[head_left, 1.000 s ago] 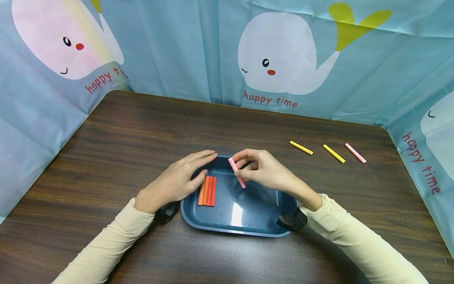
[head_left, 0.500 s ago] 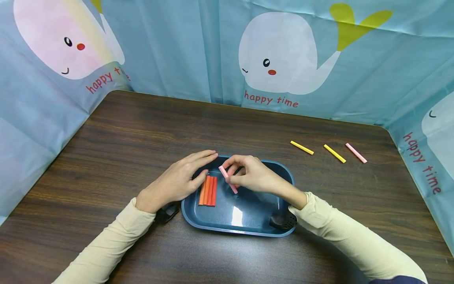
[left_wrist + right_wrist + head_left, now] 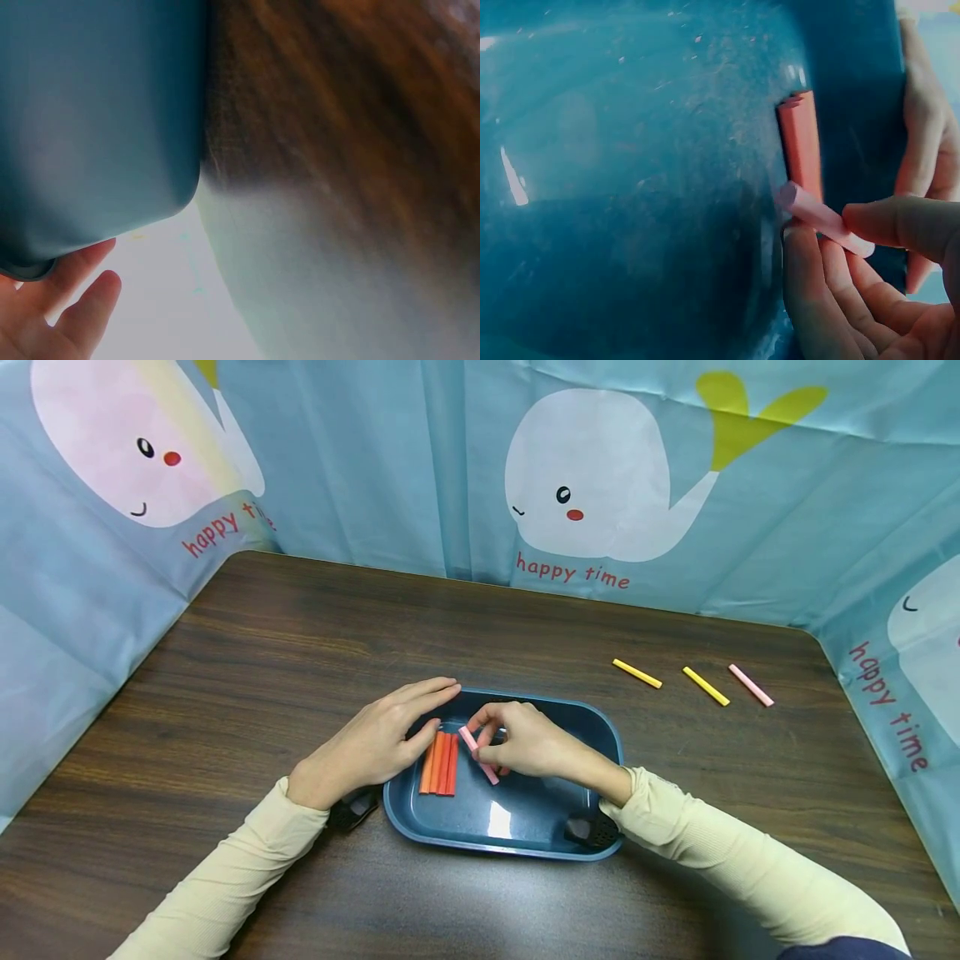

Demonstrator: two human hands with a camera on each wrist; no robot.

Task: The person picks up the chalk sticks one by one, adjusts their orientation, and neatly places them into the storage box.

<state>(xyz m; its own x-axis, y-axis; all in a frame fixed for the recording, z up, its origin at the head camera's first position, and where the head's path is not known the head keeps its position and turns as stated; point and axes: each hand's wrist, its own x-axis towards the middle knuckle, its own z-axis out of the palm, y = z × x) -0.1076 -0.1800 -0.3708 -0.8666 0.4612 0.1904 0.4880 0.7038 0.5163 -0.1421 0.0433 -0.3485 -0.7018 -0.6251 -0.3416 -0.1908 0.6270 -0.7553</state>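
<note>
My right hand (image 3: 525, 739) pinches a pink chalk stick (image 3: 468, 740) between thumb and fingers, low inside a dark blue tray (image 3: 510, 852). In the right wrist view the pink chalk (image 3: 829, 221) slants across the near end of several red and orange chalk sticks (image 3: 801, 142). From above, those orange and red sticks (image 3: 438, 764) lie side by side along the tray's left end, just left of the held one. My left hand (image 3: 378, 735) rests at the tray's far left rim, fingers extended; in the left wrist view its fingers (image 3: 90, 307) show by the tray's rim.
Two yellow chalk sticks (image 3: 637, 673) and another pink one (image 3: 751, 685) lie on the brown wooden table (image 3: 337, 618) at the back right. A light blue curtain (image 3: 390, 460) printed with whales hangs behind and beside the table.
My right hand has moved left and down into the tray with the pink chalk, bringing it close beside the row of sticks. The left hand has stayed in place.
</note>
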